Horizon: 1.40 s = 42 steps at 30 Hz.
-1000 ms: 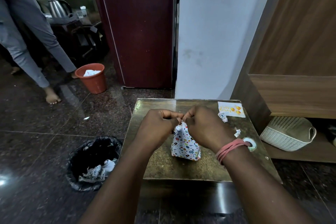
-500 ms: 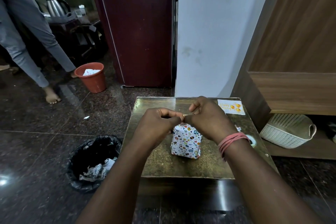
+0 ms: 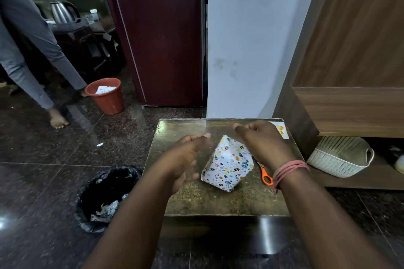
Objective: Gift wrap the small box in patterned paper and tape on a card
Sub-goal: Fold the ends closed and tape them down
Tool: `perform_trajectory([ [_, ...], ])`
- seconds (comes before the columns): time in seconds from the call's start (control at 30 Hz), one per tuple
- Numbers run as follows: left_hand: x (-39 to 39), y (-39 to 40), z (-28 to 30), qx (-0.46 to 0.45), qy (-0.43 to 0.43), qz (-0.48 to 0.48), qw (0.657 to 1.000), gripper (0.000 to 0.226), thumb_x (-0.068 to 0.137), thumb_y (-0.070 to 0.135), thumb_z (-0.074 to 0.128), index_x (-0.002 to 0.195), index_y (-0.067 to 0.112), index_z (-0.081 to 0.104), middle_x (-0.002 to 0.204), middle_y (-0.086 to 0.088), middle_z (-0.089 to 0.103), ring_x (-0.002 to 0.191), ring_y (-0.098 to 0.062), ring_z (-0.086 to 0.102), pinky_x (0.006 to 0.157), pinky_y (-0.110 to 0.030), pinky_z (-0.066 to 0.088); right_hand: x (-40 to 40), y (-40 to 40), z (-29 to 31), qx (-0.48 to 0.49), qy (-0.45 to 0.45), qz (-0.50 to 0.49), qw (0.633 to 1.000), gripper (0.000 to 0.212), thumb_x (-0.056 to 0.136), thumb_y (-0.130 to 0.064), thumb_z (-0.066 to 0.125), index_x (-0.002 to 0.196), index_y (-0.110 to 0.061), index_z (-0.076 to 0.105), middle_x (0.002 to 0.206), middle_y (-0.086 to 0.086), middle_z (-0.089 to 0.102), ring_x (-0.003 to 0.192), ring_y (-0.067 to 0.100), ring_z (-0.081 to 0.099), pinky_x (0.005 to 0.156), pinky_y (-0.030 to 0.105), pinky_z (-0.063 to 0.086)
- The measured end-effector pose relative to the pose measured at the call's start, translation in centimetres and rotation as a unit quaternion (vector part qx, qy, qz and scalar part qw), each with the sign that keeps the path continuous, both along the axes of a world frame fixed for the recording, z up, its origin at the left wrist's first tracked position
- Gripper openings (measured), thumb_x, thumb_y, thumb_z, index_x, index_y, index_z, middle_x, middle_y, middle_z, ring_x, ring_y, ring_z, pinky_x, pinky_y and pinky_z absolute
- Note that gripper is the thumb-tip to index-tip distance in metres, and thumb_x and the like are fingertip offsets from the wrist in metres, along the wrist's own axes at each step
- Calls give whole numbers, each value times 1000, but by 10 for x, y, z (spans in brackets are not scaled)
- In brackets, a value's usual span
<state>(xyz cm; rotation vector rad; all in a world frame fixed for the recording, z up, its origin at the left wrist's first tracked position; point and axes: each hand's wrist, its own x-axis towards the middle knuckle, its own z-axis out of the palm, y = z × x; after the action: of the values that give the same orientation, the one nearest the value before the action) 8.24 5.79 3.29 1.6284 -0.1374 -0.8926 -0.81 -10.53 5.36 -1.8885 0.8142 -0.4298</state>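
Two hands hover over the job: your left hand [image 3: 185, 159], blurred, hangs just left of the wrapped box [image 3: 228, 165] with fingers loosely curled and gripping nothing, while your right hand [image 3: 260, 141] hangs above the box's far right corner, fingers bent, thumb and forefinger close together. Whether they pinch a strip of tape cannot be told.

The box sits tilted near the middle of the small brass-toned table [image 3: 196, 201], touching neither hand. You seem to be at the sealing stage, with the paper round the box and its top end yet to be fastened.

White paper printed with small coloured ovals and hearts covers every face in view. The far top end rises to a loose, creased peak, and the near corner looks crisp.

Your next move probably calls for pressing that peak flat and taping it. After that comes the card [image 3: 281, 130], lying half hidden behind your right hand at the table's far right corner. Orange-handled scissors [image 3: 265, 176] lie just right of the box.
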Motion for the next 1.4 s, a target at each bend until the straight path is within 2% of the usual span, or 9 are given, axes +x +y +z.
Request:
perform_trajectory([
  [0.2, -7, -5, -3, 1, 69, -91, 993, 40, 95, 53, 63, 125, 26, 65, 115, -6, 77, 109, -37, 72, 103, -57, 51, -2, -3, -9, 110, 41, 33, 993, 34, 97, -46, 59, 83, -15, 55, 52, 4, 47, 50, 24, 47, 55, 36, 43],
  [0.37, -10, -7, 2, -57, 65, -60, 994, 42, 96, 53, 61, 120, 19, 70, 108, -7, 79, 104, -28, 75, 100, -48, 56, -1, 13, -24, 281, 89, 61, 954, 50, 98, -59, 50, 113, -14, 66, 107, 24, 72, 84, 31, 69, 67, 44, 62],
  [0.5, -2, -7, 7, -102, 54, 33, 993, 53, 94, 55, 63, 116, 6, 64, 115, -16, 75, 109, -31, 73, 88, -49, 61, 5, 6, -19, 157, 9, 53, 986, 43, 99, -53, 50, 96, -15, 71, 102, 2, 70, 97, 20, 65, 94, 49, 52],
  [0.63, -4, -11, -2, -92, 16, 62, 994, 52, 82, 29, 85, 118, 8, 54, 116, -20, 75, 103, -34, 73, 91, -54, 58, -2, -3, -21, 65, -60, 90, 992, 19, 86, -24, 79, 93, -19, 62, 87, -4, 62, 74, 11, 57, 71, 35, 52],
  [0.77, -2, -14, -12, -89, -39, 59, 994, 70, 73, -11, 82, 125, 14, 43, 122, -10, 70, 113, -29, 69, 87, -47, 59, -7, -4, -29, 58, -62, 93, 992, 42, 79, -1, 81, 101, -22, 52, 103, 6, 67, 92, 22, 69, 82, 44, 60],
  [0.87, -3, -13, -12, -85, -123, 11, 989, 80, 72, -22, 75, 132, 22, 44, 127, 0, 65, 117, -15, 65, 88, -35, 60, -12, -7, -28, -1, -44, 90, 995, 47, 78, -7, 82, 99, -25, 45, 90, 0, 60, 77, 17, 62, 67, 35, 54],
  [1.13, -7, -11, -25, 72, -272, -99, 955, 72, 79, -8, 68, 131, 36, 44, 113, 7, 69, 102, -12, 69, 89, -50, 60, -21, -13, -29, -8, 2, 168, 986, 63, 77, -21, 86, 122, -42, 48, 105, -5, 61, 88, 13, 62, 82, 34, 56],
  [1.33, -10, -3, -18, 12, -227, -154, 962, 80, 95, 14, 73, 147, 49, 23, 132, 20, 61, 109, 6, 66, 97, -23, 54, -26, -14, -32, -6, -22, 202, 979, 40, 86, -11, 77, 103, -42, 60, 97, -5, 67, 84, 15, 69, 83, 51, 60],
  [1.4, -6, 1, -15, -1, -209, -163, 964, 84, 96, 23, 72, 157, 47, 19, 148, 17, 53, 121, -2, 63, 107, -34, 51, -25, -14, -33, -15, -37, 188, 981, 39, 83, -9, 78, 97, -40, 61, 104, 0, 63, 90, 24, 68, 80, 53, 60],
])
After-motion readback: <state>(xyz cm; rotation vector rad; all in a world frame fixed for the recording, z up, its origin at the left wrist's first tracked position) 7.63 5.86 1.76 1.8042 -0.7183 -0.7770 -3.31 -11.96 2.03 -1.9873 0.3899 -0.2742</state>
